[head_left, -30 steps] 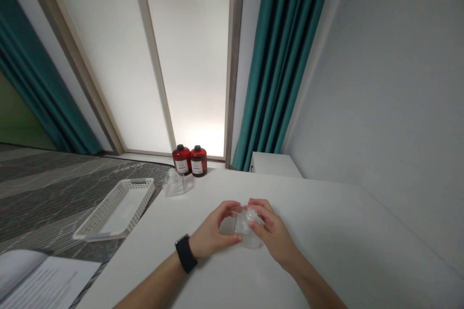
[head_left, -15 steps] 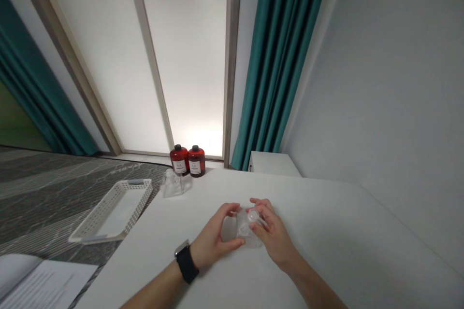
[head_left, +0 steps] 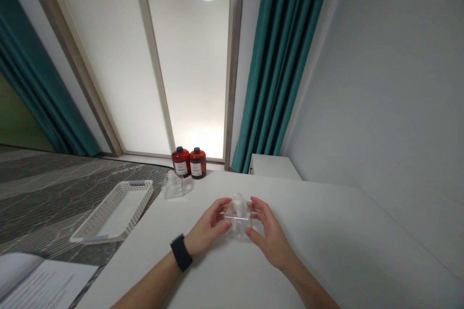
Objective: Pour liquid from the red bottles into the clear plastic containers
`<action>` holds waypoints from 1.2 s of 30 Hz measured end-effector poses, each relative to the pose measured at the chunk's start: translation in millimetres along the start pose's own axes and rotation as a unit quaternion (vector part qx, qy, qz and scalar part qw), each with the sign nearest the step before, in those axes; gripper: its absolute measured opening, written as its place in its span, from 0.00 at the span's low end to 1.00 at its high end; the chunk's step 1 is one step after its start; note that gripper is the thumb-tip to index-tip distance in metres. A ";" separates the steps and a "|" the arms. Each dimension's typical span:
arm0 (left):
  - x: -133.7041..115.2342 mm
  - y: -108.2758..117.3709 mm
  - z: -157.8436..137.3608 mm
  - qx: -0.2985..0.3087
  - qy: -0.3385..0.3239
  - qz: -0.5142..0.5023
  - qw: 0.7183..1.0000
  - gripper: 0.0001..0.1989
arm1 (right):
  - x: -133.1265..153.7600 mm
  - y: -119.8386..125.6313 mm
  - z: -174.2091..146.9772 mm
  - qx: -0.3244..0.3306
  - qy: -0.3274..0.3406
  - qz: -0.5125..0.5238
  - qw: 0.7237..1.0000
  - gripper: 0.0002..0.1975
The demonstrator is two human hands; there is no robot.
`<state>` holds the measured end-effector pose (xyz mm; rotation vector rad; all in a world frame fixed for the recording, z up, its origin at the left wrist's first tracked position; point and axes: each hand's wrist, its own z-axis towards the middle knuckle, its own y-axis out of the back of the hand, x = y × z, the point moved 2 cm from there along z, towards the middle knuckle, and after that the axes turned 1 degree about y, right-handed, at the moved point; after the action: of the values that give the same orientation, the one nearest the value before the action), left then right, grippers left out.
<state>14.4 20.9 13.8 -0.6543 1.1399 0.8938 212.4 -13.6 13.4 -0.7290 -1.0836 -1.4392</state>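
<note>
A clear square pump bottle stands upright on the white table, with a rounded clear top pointing away from me. My left hand, wearing a black watch, grips its left side between thumb and fingers. On the right side, my right hand closes around it, the thumb near the front edge and the fingertips behind the corner. Parts of the far sides are hidden by my fingers. A similar clear bottle stands farther off at the table's left edge.
Two red-brown bottles with black caps and white labels stand at the table's far left corner. Beyond the left edge are a white perforated basket and an open booklet. A white cabinet sits behind the table.
My right hand has moved from the bottle's pump top down to its right side. The bottle has turned and shifted slightly left, and my left hand has moved left with it.
</note>
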 end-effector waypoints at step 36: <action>-15.2 174.3 -29.9 -0.458 -0.032 0.394 0.796 0.16 | -54.2 -84.3 119.6 0.036 -0.011 0.039 0.999 0.23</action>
<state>-152.8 80.4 19.1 -0.9121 0.8487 2.2487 122.7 112.4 -7.4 -0.7289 -1.1054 -1.3218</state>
